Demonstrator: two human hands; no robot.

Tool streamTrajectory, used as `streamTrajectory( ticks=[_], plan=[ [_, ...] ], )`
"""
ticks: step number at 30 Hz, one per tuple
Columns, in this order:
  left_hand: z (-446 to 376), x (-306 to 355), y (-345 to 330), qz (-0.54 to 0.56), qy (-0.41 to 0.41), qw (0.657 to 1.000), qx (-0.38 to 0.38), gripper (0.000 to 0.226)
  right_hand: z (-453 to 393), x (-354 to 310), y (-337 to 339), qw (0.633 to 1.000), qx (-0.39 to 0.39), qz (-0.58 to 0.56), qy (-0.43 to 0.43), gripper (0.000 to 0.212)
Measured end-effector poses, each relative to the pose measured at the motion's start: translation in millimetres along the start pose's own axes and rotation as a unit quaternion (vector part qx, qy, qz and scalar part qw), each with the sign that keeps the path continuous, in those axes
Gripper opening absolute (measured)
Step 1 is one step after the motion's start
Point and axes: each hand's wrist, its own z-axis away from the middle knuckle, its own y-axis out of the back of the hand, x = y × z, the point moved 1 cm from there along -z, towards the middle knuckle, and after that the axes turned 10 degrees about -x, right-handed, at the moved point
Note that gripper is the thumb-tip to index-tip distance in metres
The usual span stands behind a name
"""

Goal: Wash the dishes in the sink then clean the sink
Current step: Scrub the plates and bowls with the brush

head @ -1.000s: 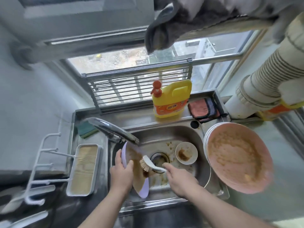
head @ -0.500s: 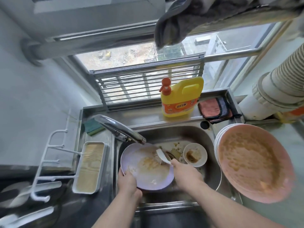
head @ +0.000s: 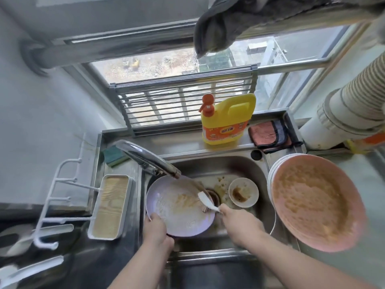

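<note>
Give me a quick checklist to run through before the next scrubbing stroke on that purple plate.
1. Left hand grips the purple plate by its near rim: ok.
2. Right hand holds the brush: ok.
3. Brush head on the plate: ok.
4. Plate under the faucet: ok.
5. Water running: cannot tell.
6. Plate clean: not ok, brown residue remains.

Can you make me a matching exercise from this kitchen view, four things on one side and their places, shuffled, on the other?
Things:
1. lavender plate
2. small white bowl
3. yellow detergent bottle
4. green sponge

Places:
A. ledge behind the sink, by the window
B. gripped at its near rim by the left hand
C. left of the faucet base
D. on the sink floor, right of the drain

Pairs: 1-B, 2-D, 3-A, 4-C
</note>
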Motion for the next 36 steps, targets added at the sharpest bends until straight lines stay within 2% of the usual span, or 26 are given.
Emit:
streamTrajectory(
  ticks=[3, 5, 7, 9, 12, 16, 18, 22, 24, 27, 30, 33, 36],
  plan=[
    [-3.9, -0.6, -2.7, 0.018, 0.01, 1.0, 0.011, 0.04, 33.1, -25.1, -29.5, 0.997, -0.04, -0.003, 0.067, 0.031],
    [-2.6, -12.1, -6.2, 0.019, 0.031, 0.999, 0.004, 0.036, 31.4, -53.8, -33.8, 0.994, -0.036, -0.005, 0.102, 0.031],
    [-5.9, -24.5, -5.5, 0.018, 0.042, 0.999, -0.02, 0.029, 4.5, -59.2, -21.2, 0.997, 0.004, -0.009, 0.083, 0.033],
    [-9.2, -26.1, -5.3, 0.033, 0.052, 0.997, -0.038, 0.026, -16.5, -37.9, 3.2, 0.999, 0.032, 0.006, 0.027, 0.04],
    [-5.0, -9.5, -7.8, 0.046, 0.069, 0.996, -0.03, 0.037, -2.4, 0.7, 8.6, 0.998, 0.048, 0.046, 0.003, 0.052],
    [2.9, 1.2, -10.9, -0.001, 0.052, 0.998, -0.038, 0.037, 39.0, -18.4, -25.1, 0.997, -0.006, 0.008, 0.076, 0.029],
    [10.2, -0.3, -8.8, -0.02, 0.066, 0.995, -0.068, 0.037, 32.2, -19.8, -23.6, 0.994, 0.008, 0.041, 0.096, 0.031],
    [20.5, 5.8, -3.8, -0.051, 0.065, 0.988, -0.127, 0.036, -4.9, 17.9, 16.7, 0.997, 0.054, 0.05, -0.003, 0.025],
    [25.9, 6.0, -6.0, -0.073, 0.055, 0.983, -0.158, 0.035, -6.9, 14.1, 22.8, 0.997, 0.058, 0.042, -0.016, 0.03],
    [32.2, 9.0, -13.0, -0.068, 0.046, 0.979, -0.184, 0.027, 15.6, -28.7, -2.0, 0.995, 0.053, -0.021, 0.076, 0.029],
    [22.0, 18.4, -10.1, -0.044, 0.034, 0.982, -0.179, 0.026, 49.9, -26.8, -24.0, 0.987, 0.044, 0.009, 0.153, 0.03],
    [13.5, 29.5, 4.4, -0.084, 0.029, 0.977, -0.192, 0.037, 48.9, 23.8, -4.4, 0.995, 0.053, 0.03, 0.072, 0.028],
    [18.4, 25.9, 8.8, -0.117, 0.028, 0.965, -0.235, 0.032, 20.6, 33.1, 23.3, 0.995, 0.101, 0.02, -0.003, 0.022]
  ],
)
